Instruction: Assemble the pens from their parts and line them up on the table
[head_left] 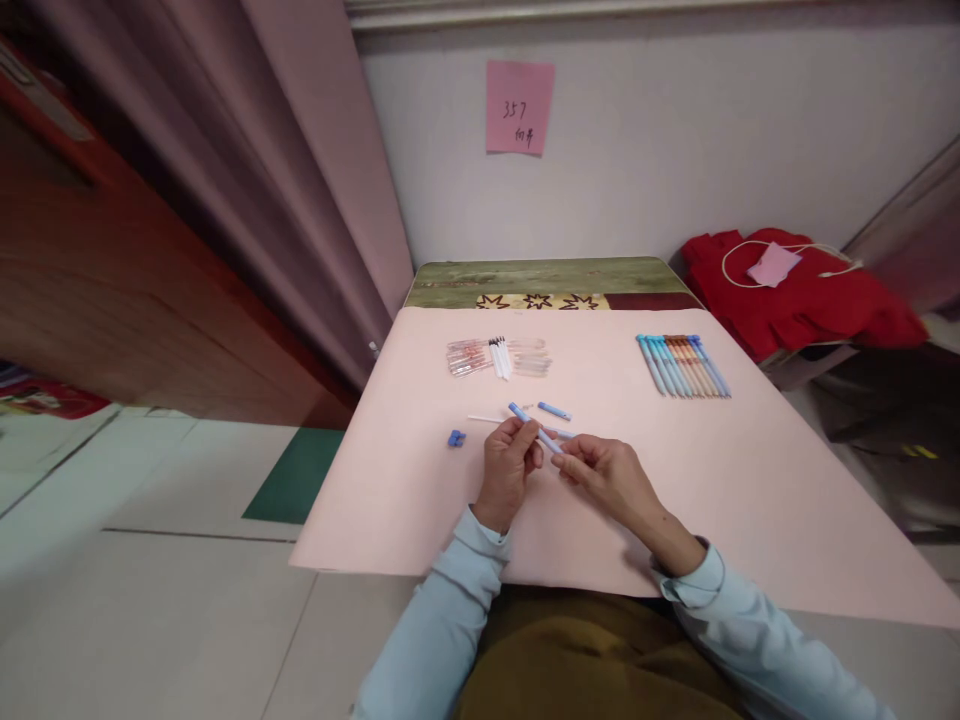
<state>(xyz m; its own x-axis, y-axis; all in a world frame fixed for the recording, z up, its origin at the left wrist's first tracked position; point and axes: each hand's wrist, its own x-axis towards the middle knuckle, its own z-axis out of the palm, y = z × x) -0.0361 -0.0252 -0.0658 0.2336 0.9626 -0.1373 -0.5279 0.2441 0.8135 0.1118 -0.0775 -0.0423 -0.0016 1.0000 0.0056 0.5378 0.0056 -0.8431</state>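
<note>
A light blue pen barrel (534, 425) slants between my two hands over the pink sheet. My left hand (507, 472) is closed around its middle with thumb and fingers. At the lower end, the fingertips of my right hand (611, 475) pinch the barrel. Behind the hands lies a thin white refill (482, 418), partly hidden by the left fingers. A darker blue pen part (555, 410) rests just beyond the barrel, and another pale blue part (564, 434) shows above the right fingers. Small blue pieces (456, 438) sit together left of my left hand.
Clear pen tubes (469, 358), several white refills with dark ends (499, 358) and more clear parts (532, 360) lie further back. A row of pens (684, 367) lies at the back right. Red cloth (802, 300) with a cable is beside the table; a curtain hangs left.
</note>
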